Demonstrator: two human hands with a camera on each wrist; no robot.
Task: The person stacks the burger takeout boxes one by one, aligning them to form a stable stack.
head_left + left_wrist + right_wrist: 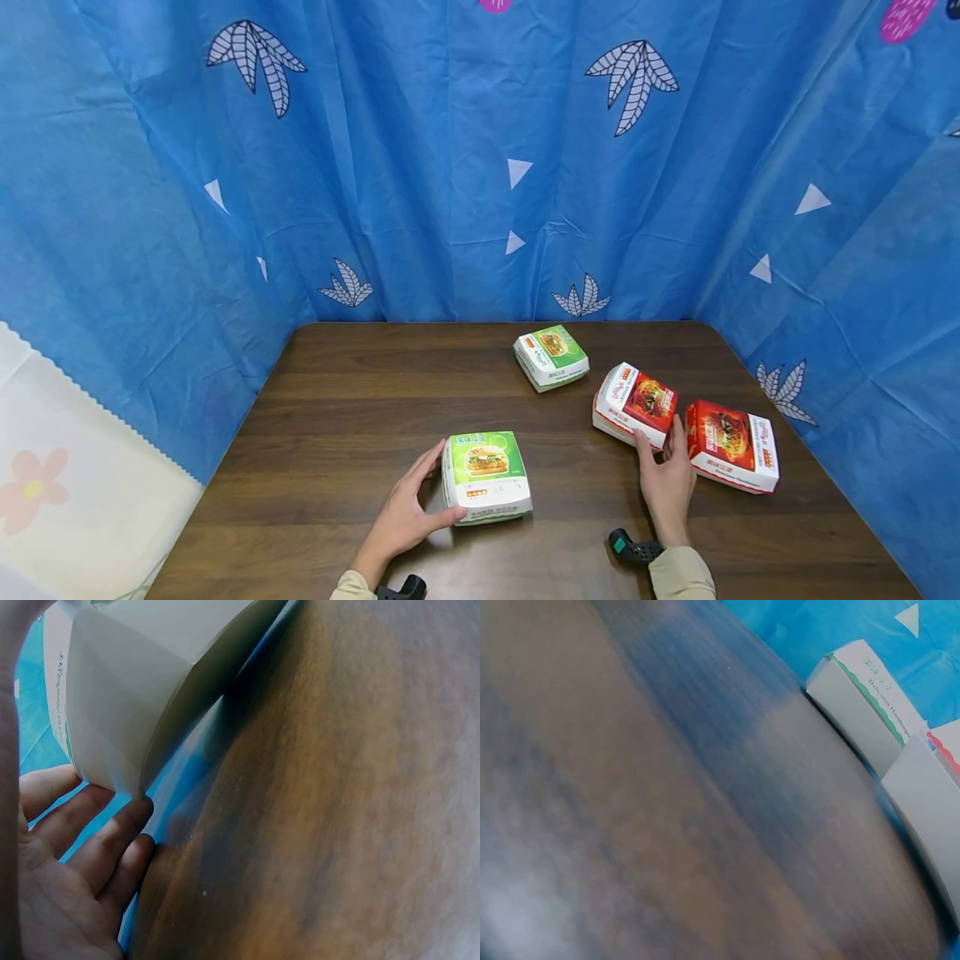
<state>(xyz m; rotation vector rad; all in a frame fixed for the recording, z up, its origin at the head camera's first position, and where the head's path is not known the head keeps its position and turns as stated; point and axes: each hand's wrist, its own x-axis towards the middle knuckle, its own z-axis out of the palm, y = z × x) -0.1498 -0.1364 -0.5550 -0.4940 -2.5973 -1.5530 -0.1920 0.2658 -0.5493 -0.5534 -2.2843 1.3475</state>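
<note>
My left hand (408, 512) holds a green-and-white hamburger box (487, 475) at the near middle of the table, thumb on its near side and fingers along its left. In the left wrist view, the fingertips (139, 810) meet the lower corner of the pale box (127, 697). On the right, my right hand (666, 483) pinches the near corner of a red-and-white hamburger box (637, 400), thumb in front and fingers at its right side. Beside those fingers lies a second red-and-white box (731, 446). The right wrist view does not show the hand.
Another green-and-white box (551, 358) stands farther back on the brown wooden table (360, 383). A blue patterned curtain (420, 167) hangs behind and around the table. Pale flowered cloth (67, 483) shows at the left.
</note>
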